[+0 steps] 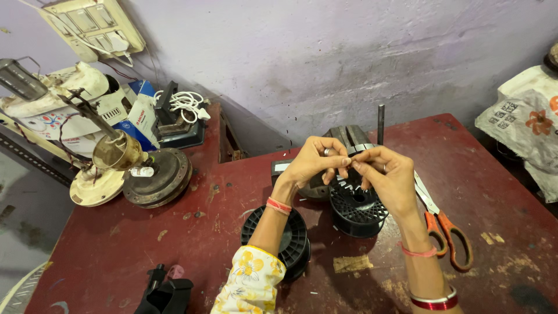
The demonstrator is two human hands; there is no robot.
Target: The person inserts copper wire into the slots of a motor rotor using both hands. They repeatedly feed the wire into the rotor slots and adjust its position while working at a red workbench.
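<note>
1. Two bare hands met above the worn red bench (116, 244), fingertips pinched together on something too small to make out.
2. The left hand (314, 160) and right hand (386, 174) hovered directly over a black ribbed plastic spool (357, 212), touching each other.
3. A second black plastic spool (290, 232) lay under the left forearm.
4. Orange-handled scissors (444, 224) rested just right of the right wrist.
5. A round rusty fan motor (154, 174) sat well apart at the bench's left.
</note>
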